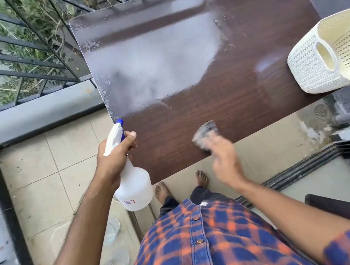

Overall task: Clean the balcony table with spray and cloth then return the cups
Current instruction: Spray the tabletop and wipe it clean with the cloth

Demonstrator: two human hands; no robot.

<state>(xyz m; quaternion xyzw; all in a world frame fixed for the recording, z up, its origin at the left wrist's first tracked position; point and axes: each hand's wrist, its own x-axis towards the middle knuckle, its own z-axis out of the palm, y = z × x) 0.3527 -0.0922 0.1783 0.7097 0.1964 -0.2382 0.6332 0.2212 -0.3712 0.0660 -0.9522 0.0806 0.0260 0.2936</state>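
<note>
A dark brown wooden table [222, 106] fills the middle of the view, its left half wet and shiny. My left hand [115, 155] grips a white spray bottle [135, 184] with a blue nozzle at the table's near left corner. My right hand [223, 156] is blurred at the table's near edge and holds a small grey checked cloth [207, 133] against the wood. Several clear glass cups [113, 229] stand on the floor tiles under my left arm, faint and partly hidden.
A white woven plastic basket [310, 69] lies on the table's right edge. A black metal railing [21, 65] runs along the left and far sides. A dark chair [342, 209] stands at the right. My bare feet [162, 191] are at the table's near edge.
</note>
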